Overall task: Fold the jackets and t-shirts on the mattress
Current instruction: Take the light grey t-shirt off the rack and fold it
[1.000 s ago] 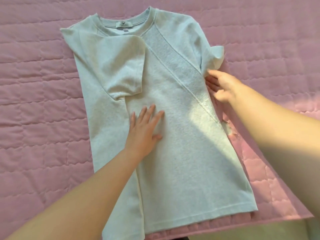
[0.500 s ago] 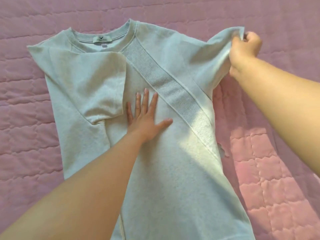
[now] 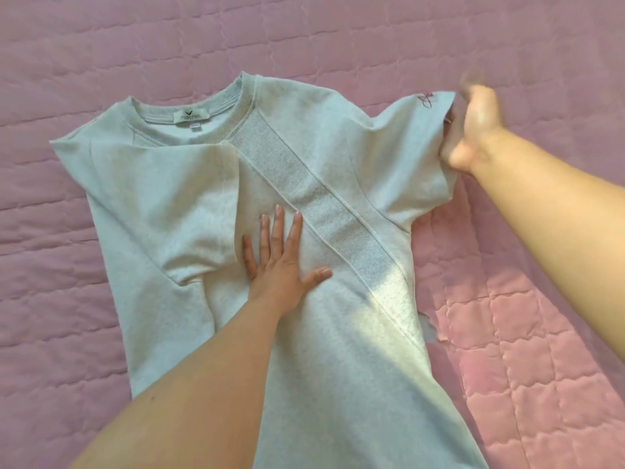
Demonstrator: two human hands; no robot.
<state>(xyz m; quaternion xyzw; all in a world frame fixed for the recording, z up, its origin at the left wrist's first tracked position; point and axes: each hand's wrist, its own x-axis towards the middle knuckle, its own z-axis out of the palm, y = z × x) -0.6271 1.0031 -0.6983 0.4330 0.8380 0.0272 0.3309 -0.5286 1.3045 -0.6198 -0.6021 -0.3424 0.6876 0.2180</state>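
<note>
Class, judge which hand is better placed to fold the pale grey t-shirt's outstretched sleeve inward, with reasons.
Probably right: the right hand grips the outstretched sleeve by its hem, while the left hand lies flat on the pale grey fabric t-shirt, pinning it.

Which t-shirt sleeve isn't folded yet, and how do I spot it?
On the pink quilted mattress lies a pale grey t-shirt, collar farthest away. Its right-side sleeve sticks outward, gripped at its end by the right hand. Unlike the other sleeve, folded flat over the chest, it shows a small dark mark.
</note>
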